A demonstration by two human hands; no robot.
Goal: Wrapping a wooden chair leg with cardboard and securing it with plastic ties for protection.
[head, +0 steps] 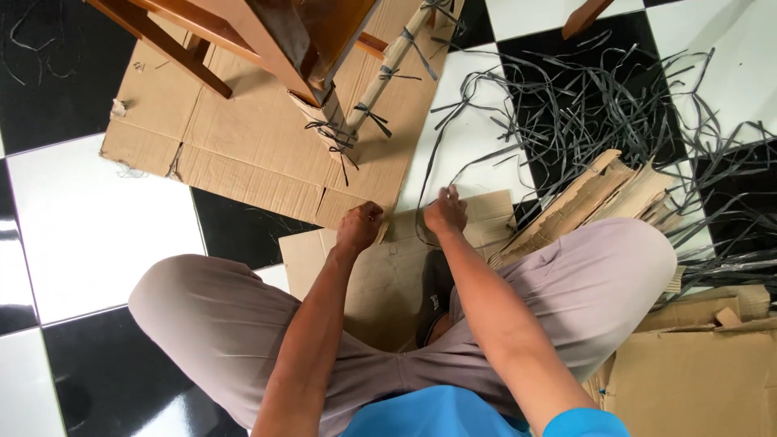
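On the checkered floor [97, 235], head view: 1 cardboard strip [384, 229], tan, small, lying crosswise between both hands. Left hand [359, 227] curled shut on its left end; right hand [446, 212] pinching a black plastic strap [429, 212] just beside it. 1 wooden chair [243, 32] leg wrapped in cardboard stands beyond.

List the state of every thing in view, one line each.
left hand: closed on the cardboard edge
right hand: pinching a dark strap
cardboard piece: flat on the floor
wooden chair leg: wrapped in cardboard, tied with straps
loose straps: scattered, tangled
cardboard scraps: piled, folded
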